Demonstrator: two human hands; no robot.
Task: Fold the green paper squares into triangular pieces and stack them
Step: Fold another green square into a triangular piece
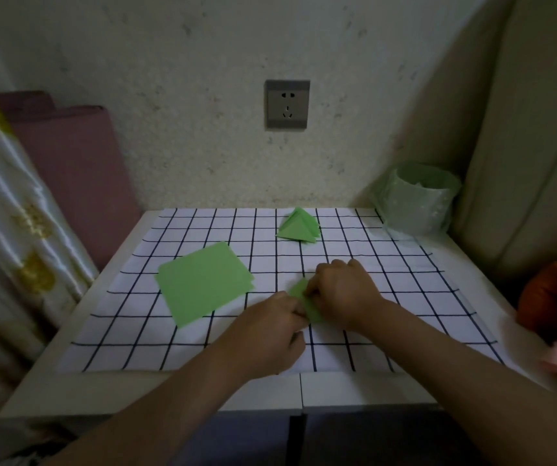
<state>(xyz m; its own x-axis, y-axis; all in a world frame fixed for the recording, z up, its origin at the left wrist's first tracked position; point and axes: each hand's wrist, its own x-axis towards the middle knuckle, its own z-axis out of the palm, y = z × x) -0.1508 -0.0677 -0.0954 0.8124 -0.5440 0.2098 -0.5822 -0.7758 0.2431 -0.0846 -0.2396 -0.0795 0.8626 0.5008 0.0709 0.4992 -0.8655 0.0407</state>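
On cloth, both hands pinching paper

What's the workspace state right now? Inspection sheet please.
Surface: white table under a grid cloth.
Job's things: flat green squares stacked left of centre; folded triangles piled near the far edge; one green piece between the hands.
Clutter: green-lined container at the far right corner; orange object at the right edge.
Hands: left hand and right hand both grip the green piece, fingers curled.
Cables: nothing seen.
Surroundings: wall socket, nothing plugged in; curtain left; beige cushion right.
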